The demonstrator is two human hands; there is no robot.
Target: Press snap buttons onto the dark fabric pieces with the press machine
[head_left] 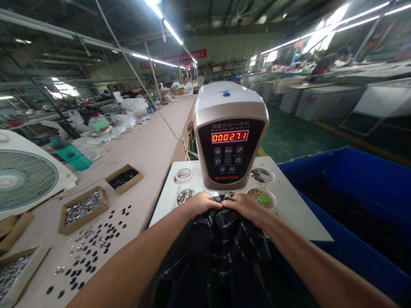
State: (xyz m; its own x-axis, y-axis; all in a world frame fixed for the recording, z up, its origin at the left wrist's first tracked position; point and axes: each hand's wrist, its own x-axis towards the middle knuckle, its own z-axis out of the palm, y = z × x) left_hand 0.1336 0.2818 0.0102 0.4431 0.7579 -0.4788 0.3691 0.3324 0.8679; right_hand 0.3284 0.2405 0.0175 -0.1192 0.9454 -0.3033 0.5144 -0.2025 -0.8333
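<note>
Dark fabric with small white lettering [221, 244] hangs from both hands at the front of a button machine [229, 107], whose red display reads 000271. My left hand [204, 204] pinches the fabric's upper edge between thumb and fingers, just below the machine head. Close beside it, my right hand [239, 205] grips the same edge, the two thumbs nearly meeting. The machine's lower working parts are mostly hidden behind the hands and cloth. Round wells with metal parts [185, 196] and gold-coloured pieces [260, 199] are set in the white machine table [298, 222].
On the left table [150, 141] lie loose black and silver buttons [93, 244], cardboard boxes of small parts [84, 209], a teal bottle [72, 154] and a white fan [28, 171]. A large blue bin [337, 171] holding dark material stands right. Another person is at the far right.
</note>
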